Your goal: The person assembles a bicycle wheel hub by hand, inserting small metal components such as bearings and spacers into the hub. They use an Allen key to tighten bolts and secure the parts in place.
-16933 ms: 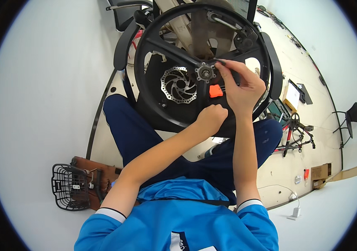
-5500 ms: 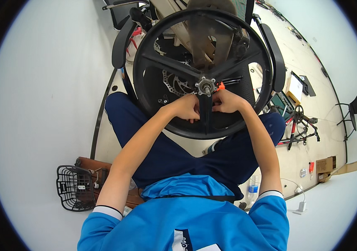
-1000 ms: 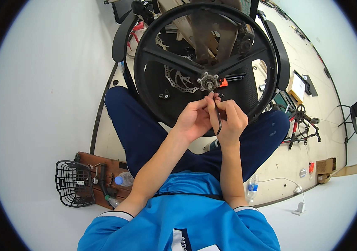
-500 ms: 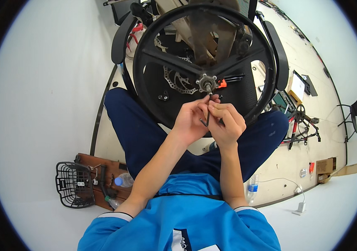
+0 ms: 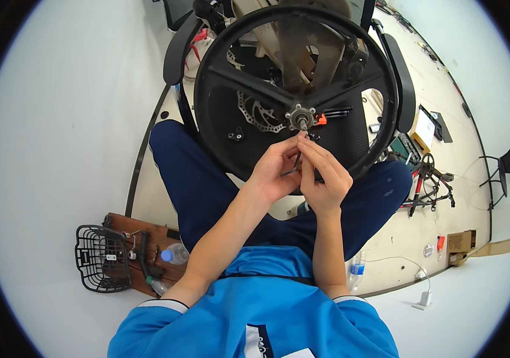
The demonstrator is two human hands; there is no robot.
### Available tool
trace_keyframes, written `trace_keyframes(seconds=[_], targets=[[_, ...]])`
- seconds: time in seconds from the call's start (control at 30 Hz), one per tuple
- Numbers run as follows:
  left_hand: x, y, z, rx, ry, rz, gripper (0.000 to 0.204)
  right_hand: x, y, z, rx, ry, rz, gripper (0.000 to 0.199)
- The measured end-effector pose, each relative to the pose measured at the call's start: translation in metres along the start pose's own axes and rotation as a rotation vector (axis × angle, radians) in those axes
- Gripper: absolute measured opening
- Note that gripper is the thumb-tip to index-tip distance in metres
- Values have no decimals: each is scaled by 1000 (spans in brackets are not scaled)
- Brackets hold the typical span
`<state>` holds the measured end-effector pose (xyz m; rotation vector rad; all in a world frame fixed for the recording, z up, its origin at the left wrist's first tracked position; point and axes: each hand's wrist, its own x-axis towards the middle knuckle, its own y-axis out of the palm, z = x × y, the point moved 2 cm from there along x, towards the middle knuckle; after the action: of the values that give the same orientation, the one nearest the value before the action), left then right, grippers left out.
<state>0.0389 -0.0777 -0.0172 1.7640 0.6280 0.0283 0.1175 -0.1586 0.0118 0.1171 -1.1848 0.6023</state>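
A black three-spoked bicycle wheel (image 5: 249,85) lies in front of me, its metal hub (image 5: 301,117) facing up with an axle standing out of the middle. Just below the hub my left hand (image 5: 274,169) and my right hand (image 5: 328,178) meet. Both are closed, fingertips pinched around a thin dark L-shaped hex key (image 5: 297,160). Its upper end disappears among the fingertips; something small and light seems to sit there, too small to name. The short bent end shows beside the left palm.
Beneath the wheel, a black chair seat (image 5: 341,138) holds a brake disc (image 5: 257,113) and a small black part (image 5: 236,134). Armrests (image 5: 183,53) flank it. A wire basket (image 5: 102,258) and bottle (image 5: 175,255) stand lower left; a bike frame (image 5: 427,182) lies right.
The hex key has turned, its short end now lying closer to my left palm. My right fingertips have risen toward the hub. The whole view has shifted slightly.
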Motion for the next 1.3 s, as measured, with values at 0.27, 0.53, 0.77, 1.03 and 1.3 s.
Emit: trace_keyframes(seconds=[0.27, 0.53, 0.77, 1.03, 1.3], targets=[[-5, 2, 0, 10, -39, 111, 20, -5, 1, -5, -65, -48, -22, 21], [7, -14, 1, -104, -61, 268, 22, 2, 2, 1, -68, -36, -45, 21], [13, -26, 6, -107, -117, 244, 18, -12, -1, 2, -55, -22, 51, 29], [-7, 7, 2, -108, -16, 124, 23, -9, 3, -13, -61, -59, -169, 15], [5, -10, 8, -92, -20, 158, 16, -8, 6, -2, -79, -28, -97, 28]])
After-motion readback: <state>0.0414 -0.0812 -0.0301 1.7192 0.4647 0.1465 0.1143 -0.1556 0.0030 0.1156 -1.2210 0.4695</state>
